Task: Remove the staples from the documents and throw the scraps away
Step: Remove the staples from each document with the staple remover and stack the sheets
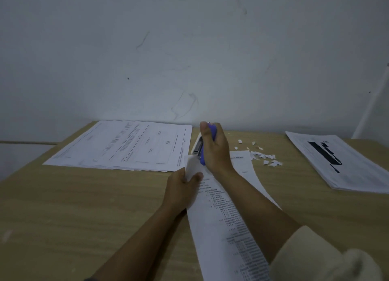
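Fingers (210,137) of the right hand (215,152) clamp a purple plastic stapler (202,160) at the top corner of the white printed document (221,228) on the tan bench (84,207); the left hand (181,188) pinches that corner. Levering gently with the paper taut should avoid tearing.

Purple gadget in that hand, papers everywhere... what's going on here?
A person seems to be working staples out of paperwork at a wooden table. The right hand grips a purple stapler-like tool set against the top corner of a printed document, while the left hand pinches that corner. Small torn paper scraps lie just right of the hands, not yet thrown away. Loose sheets are spread at the far left; another stack sits at the right.
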